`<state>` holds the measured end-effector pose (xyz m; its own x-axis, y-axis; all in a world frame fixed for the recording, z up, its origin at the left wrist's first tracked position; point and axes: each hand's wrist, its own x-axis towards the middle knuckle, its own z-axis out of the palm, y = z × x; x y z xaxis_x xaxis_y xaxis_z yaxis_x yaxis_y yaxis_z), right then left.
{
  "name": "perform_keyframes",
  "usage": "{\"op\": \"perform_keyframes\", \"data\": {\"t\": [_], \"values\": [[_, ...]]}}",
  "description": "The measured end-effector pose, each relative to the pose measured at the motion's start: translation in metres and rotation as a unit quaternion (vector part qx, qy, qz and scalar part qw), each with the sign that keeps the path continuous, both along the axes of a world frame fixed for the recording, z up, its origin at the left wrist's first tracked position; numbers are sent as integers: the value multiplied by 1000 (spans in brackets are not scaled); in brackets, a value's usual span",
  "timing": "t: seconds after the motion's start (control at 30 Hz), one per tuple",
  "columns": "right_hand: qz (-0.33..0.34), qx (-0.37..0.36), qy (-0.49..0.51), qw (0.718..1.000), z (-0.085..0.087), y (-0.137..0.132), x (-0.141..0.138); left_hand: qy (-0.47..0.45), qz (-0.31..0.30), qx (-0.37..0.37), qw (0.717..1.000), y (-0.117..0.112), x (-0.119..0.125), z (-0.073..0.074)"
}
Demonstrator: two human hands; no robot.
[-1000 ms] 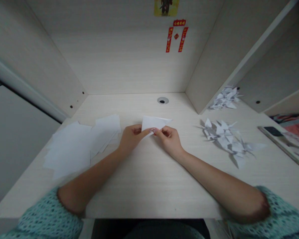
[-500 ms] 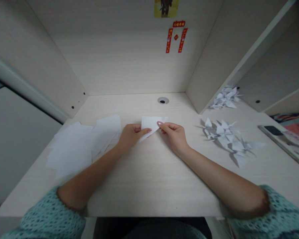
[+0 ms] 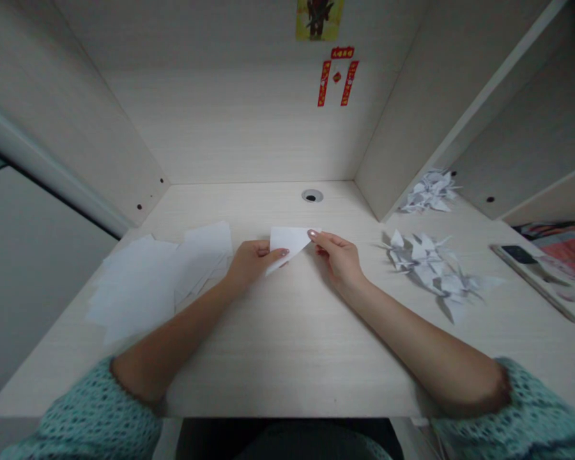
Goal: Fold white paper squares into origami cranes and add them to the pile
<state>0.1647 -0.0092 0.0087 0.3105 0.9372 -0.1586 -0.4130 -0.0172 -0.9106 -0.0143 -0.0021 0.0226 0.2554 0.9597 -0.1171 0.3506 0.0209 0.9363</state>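
A small folded sheet of white paper is held between both hands above the middle of the desk, its shape roughly triangular. My left hand pinches its left side, thumb on top and fingers mostly hidden beneath. At the paper's upper right corner, my right hand grips the tip between thumb and forefinger. Loose white paper sheets lie spread in a pile left of my left hand. To the right of my right hand sits a cluster of folded paper cranes.
More folded paper pieces are heaped by the right partition. A phone lies at the far right, near a red patterned cloth. A round cable hole is at the back of the desk. Red stickers mark the back panel.
My right thumb and forefinger have slid slightly right toward the paper's tip. My left hand keeps its pinch in nearly the same place. The whole view has shifted a little.
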Motion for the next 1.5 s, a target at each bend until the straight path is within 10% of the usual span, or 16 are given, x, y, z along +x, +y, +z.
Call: {"op": "perform_keyframes", "data": {"t": [0.5, 1.0, 1.5], "values": [[-43, 11, 77, 996, -9, 11, 14, -50, 42, -19, 998, 1, 0, -12], [147, 107, -259, 949, -19, -6, -6, -74, 15, 29, 997, -5, 5, -17], [116, 103, -331, 931, -25, -8, -7, -104, -23, 43, 993, -5, 6, -14]]}}
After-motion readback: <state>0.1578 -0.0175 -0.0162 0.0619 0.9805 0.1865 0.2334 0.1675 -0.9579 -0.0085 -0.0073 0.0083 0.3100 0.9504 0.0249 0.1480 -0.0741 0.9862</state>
